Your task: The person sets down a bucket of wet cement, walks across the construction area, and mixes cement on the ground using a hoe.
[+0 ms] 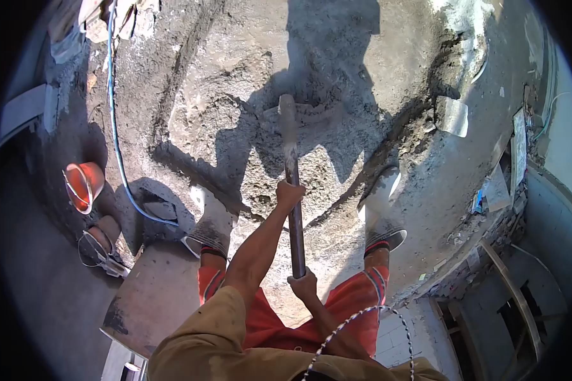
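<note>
My left hand (290, 193) is wrapped round the middle of a hoe's long handle (294, 225). Lower down, close to my body, my right hand (303, 284) grips the same handle near its end. The hoe's head (311, 114) lies at the far end, partly sunk in a wet grey mortar mix (219, 120) and in shadow. The mix spreads over the ground ahead of my feet, within a low ridge. My boots (384, 197) stand apart at the near edge of the mix, one on each side of the handle.
A blue hose (115, 127) runs along the left side. Beyond it are an orange bucket (86, 187) and a second bucket (105, 232). A broken block (451, 117) sits at the right edge of the mix. Planks (511, 292) and rubble lie along the right.
</note>
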A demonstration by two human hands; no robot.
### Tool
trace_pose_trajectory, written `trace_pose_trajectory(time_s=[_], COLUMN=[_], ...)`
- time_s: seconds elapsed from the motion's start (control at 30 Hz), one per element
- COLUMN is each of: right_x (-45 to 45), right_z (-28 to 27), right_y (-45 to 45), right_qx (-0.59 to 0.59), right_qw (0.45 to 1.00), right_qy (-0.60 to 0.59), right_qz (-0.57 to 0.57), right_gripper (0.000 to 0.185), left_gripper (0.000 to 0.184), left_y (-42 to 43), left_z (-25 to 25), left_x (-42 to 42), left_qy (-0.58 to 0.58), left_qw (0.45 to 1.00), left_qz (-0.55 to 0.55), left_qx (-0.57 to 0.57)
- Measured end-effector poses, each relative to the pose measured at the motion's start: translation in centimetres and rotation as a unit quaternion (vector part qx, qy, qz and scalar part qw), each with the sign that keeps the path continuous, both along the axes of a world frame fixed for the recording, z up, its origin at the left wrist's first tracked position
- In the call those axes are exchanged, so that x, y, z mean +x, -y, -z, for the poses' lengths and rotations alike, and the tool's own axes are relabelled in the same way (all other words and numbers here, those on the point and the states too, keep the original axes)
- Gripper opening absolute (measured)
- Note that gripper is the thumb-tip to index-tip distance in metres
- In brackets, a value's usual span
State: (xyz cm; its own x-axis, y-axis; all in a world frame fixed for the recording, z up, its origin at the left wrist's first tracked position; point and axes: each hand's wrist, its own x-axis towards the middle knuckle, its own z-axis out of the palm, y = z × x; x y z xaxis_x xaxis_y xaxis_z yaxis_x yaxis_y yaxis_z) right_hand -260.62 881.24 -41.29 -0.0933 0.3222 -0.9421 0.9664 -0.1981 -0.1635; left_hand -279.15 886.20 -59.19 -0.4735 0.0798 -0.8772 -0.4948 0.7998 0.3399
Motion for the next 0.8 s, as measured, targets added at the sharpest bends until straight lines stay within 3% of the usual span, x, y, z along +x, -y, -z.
trace_pose_trajectory(time_s=[0.07, 0.13, 0.23, 0.3, 0.4, 0.47, 0.53, 0.57, 0.63, 0.73, 0.8], right_x=[5.4, 6.3, 6.9, 4.2, -3.5, -9.7, -17.2, -19.7, -20.9, -15.4, -9.2], right_z=[-2.6, -7.4, -8.5, -5.1, 3.0, 8.6, 10.4, 11.4, 12.4, 14.6, 14.4], right_y=[3.6, 3.4, 3.2, 0.1, -9.0, -16.6, -23.2, -25.6, -27.3, -24.6, -19.3], right_qx=[-0.046, -0.138, -0.127, -0.077, 0.047, 0.094, 0.174, 0.192, 0.173, 0.115, 0.115], right_qw=[0.996, 0.982, 0.981, 0.98, 0.991, 0.97, 0.948, 0.937, 0.945, 0.967, 0.979], right_qy=[0.062, 0.119, 0.124, 0.118, -0.077, -0.154, -0.137, -0.127, -0.101, -0.056, -0.072], right_qz=[-0.038, -0.048, -0.074, -0.141, -0.101, -0.165, -0.228, -0.264, -0.258, -0.218, -0.154], right_gripper=[0.037, 0.043, 0.042, 0.043, 0.048, 0.055, 0.045, 0.042, 0.043, 0.044, 0.042], left_gripper=[0.028, 0.028, 0.026, 0.021, 0.018, 0.013, 0.017, 0.022, 0.025, 0.025, 0.03], left_y=[4.6, 7.7, 6.7, 3.4, -3.9, -10.4, -16.2, -18.9, -21.4, -19.7, -15.3], left_z=[-2.1, -5.1, -8.8, -8.2, -3.9, 0.7, 6.2, 5.8, 11.2, 11.7, 12.6], left_x=[5.4, 8.5, 6.8, 2.5, -8.2, -14.5, -18.9, -19.8, -20.9, -14.4, -6.9], left_qy=[0.036, 0.051, 0.04, 0.074, 0.195, 0.187, 0.129, 0.052, 0.042, 0.028, -0.195], left_qw=[0.991, 0.987, 0.977, 0.966, 0.879, 0.842, 0.909, 0.928, 0.958, 0.983, 0.981], left_qz=[-0.127, -0.145, -0.207, -0.246, -0.353, -0.395, -0.284, -0.266, -0.189, -0.135, -0.011], left_qx=[-0.012, -0.037, -0.027, 0.036, 0.254, 0.317, 0.277, 0.255, 0.211, 0.12, 0.018])
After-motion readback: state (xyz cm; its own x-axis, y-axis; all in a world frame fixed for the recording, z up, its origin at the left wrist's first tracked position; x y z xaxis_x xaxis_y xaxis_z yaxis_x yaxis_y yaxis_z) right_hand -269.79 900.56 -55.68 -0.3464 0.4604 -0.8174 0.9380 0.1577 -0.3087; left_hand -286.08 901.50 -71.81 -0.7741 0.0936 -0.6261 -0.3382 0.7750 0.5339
